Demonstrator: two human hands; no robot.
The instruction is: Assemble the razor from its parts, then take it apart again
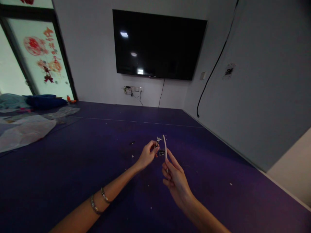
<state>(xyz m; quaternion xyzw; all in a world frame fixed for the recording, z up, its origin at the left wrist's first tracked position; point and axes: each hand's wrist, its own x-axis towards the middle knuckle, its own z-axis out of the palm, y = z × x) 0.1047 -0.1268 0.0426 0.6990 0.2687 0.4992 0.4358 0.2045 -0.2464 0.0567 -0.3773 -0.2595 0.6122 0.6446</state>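
In front of me, above the purple floor mat, both my hands are raised close together. My left hand (147,152) is closed around a small tool with a silver, forked-looking head (158,139); a bit of orange shows beneath the fingers. My right hand (175,176) pinches a thin, slightly curved white strip or panel (165,145), turned edge-on and standing nearly upright. Between the hands a small black piece (162,152) shows beside the white one; whether it is attached or lies behind, I cannot tell. The silver head is close to the white piece's upper end.
A short black object (132,142) and several white scraps lie on the purple mat (97,181). Plastic sheeting (26,132) and a blue cloth bundle (47,101) are at left. A television (157,45) hangs ahead; a black cable (215,66) dangles along the right wall.
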